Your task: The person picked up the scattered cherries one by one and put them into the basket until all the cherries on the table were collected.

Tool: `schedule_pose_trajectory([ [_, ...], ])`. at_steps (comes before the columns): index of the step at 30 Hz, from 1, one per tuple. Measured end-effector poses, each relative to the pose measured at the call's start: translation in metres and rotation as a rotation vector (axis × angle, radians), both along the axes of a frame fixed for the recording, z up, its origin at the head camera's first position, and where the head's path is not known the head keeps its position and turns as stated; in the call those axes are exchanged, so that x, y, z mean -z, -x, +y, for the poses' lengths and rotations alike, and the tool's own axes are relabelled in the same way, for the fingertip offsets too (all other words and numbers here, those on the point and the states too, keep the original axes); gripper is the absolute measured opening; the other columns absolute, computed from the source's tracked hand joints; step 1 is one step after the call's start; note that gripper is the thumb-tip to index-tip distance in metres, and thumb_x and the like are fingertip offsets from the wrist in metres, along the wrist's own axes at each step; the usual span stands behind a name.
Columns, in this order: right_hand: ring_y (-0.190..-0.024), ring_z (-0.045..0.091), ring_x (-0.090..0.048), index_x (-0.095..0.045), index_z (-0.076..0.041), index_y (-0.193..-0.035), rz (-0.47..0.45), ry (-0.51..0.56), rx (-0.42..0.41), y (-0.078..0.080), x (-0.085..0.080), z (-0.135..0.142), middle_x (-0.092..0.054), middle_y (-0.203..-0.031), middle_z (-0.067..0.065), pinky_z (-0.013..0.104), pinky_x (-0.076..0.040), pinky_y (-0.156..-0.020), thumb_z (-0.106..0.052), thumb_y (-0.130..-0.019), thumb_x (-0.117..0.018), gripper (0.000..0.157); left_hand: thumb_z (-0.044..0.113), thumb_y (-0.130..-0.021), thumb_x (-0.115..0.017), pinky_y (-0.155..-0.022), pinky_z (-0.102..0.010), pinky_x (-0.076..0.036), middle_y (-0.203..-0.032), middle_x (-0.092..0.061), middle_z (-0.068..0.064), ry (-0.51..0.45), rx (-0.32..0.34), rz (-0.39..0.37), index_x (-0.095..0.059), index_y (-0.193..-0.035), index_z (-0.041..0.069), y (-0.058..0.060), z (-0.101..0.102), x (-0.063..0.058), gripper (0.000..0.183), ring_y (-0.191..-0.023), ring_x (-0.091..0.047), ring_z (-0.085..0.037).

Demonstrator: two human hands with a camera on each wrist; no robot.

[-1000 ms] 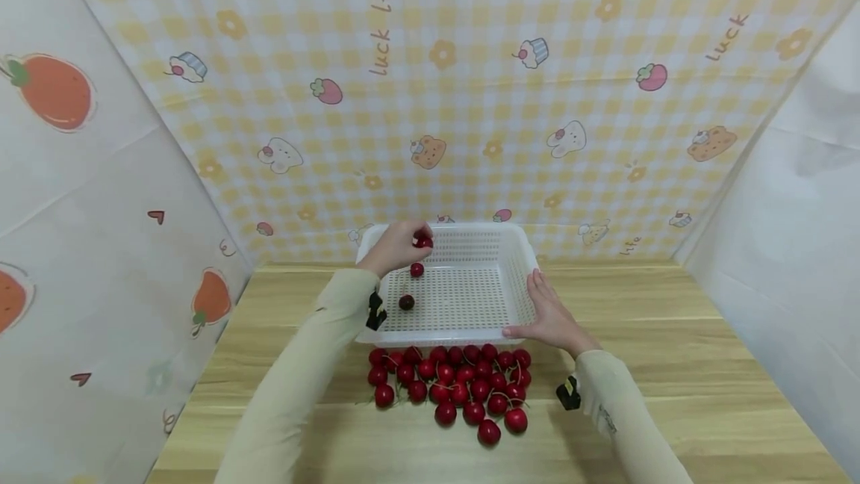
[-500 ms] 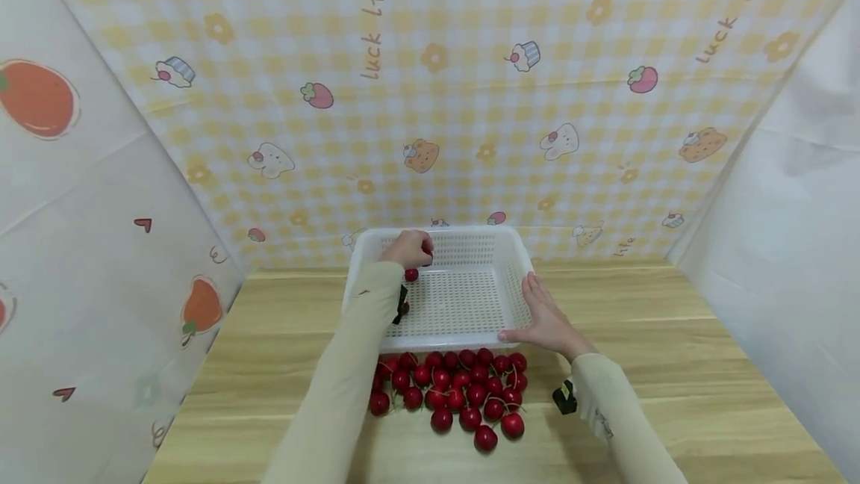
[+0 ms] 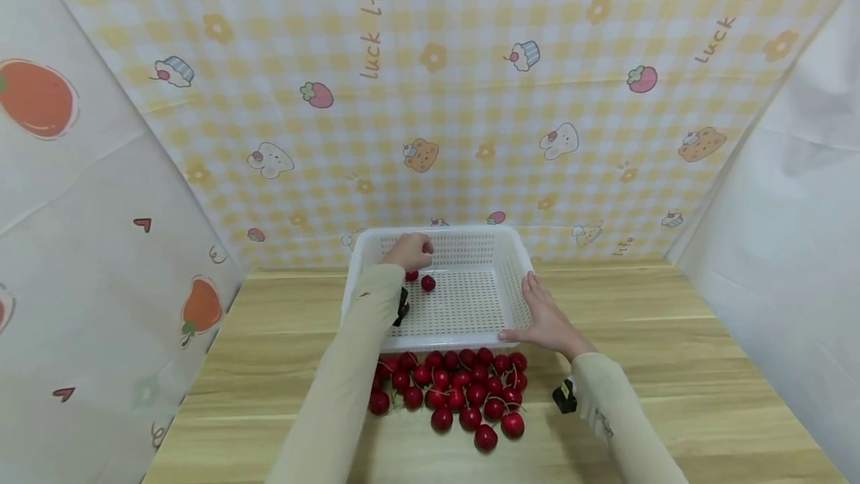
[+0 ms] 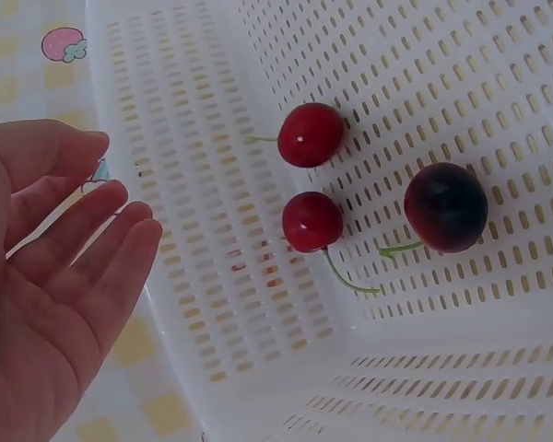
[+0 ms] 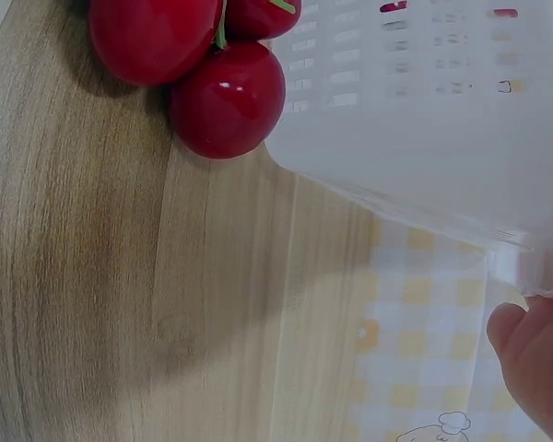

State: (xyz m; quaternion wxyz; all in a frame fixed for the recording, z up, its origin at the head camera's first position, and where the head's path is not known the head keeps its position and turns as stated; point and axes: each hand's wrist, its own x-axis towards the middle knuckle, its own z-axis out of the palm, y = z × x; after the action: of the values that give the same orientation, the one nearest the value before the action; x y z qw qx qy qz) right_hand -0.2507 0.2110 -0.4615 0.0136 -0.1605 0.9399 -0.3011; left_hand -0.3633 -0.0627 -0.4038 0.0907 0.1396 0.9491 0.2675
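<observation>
Your left hand [image 3: 408, 251] is above the upper-left part of the basket [image 3: 463, 340]; the left wrist view shows it holding nothing, thumb and fingers apart and loosely bent. Your right hand [image 3: 549, 322] is spread wide at the basket's right side, thumb on the near rim, fingers along the right wall, pinching no cherry. The single basket is just below the centre of the head frame. Three inside cherries [image 4: 311, 135] show in the left wrist view: two bright red, one very dark, each with a stem. Below the basket, over two dozen loose cherries [image 3: 455, 398] lie bunched; your left sleeve [image 3: 329, 394] covers that group's left edge, so you can't get an exact count. Sweeping that forearm low could knock some rolling toward the bottom of the frame. Several stems cross, so lifting one fruit might drag a neighbour along. Pressing hard with your right hand could tip the basket or push it across the worktop [image 3: 631, 312], or into the loose cherries. Two black wrist devices [image 3: 564, 396], one per arm, might snag the rim. One yellow-checked cloth [image 3: 463, 110] fills the upper frame.
</observation>
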Motion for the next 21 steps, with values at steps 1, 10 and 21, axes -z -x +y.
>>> schedule_pose_trajectory([
  [1, -0.137, 0.035, 0.002, -0.010, 0.008, -0.141, -0.001, 0.001, -0.001, 0.000, 0.000, 0.000, 0.002, -0.149, 0.022, 0.057, -0.011, -0.107, -0.058, -0.060, -0.073, 0.122, 0.004, -0.079, -0.057, -0.075, -0.032, -0.048, -0.098, -0.063, -0.009, 0.000, 0.013, 0.007, -0.063, -0.104, 0.002, 0.000, -0.001, 0.000, 0.025, -0.084, -0.056, -0.020],
  [10, -0.137, 0.035, 0.002, -0.010, 0.009, -0.140, -0.002, 0.010, -0.008, 0.001, 0.001, -0.001, 0.002, -0.149, 0.023, 0.056, -0.010, -0.107, -0.057, -0.060, -0.074, 0.122, 0.009, -0.083, -0.056, -0.085, -0.035, -0.047, -0.105, -0.062, -0.011, -0.054, 0.173, 0.059, -0.061, -0.105, 0.001, -0.022, -0.013, -0.016, 0.024, -0.097, -0.057, -0.022],
  [21, -0.136, 0.039, 0.002, -0.008, 0.012, -0.139, -0.004, 0.009, -0.023, -0.001, -0.002, 0.000, 0.003, -0.148, 0.026, 0.056, -0.008, -0.107, -0.055, -0.060, -0.075, 0.123, 0.009, -0.082, -0.061, -0.081, -0.029, -0.049, -0.100, -0.063, -0.007, -0.021, 0.350, 0.381, -0.060, -0.103, 0.004, -0.103, -0.040, -0.057, 0.021, -0.091, -0.059, -0.017],
])
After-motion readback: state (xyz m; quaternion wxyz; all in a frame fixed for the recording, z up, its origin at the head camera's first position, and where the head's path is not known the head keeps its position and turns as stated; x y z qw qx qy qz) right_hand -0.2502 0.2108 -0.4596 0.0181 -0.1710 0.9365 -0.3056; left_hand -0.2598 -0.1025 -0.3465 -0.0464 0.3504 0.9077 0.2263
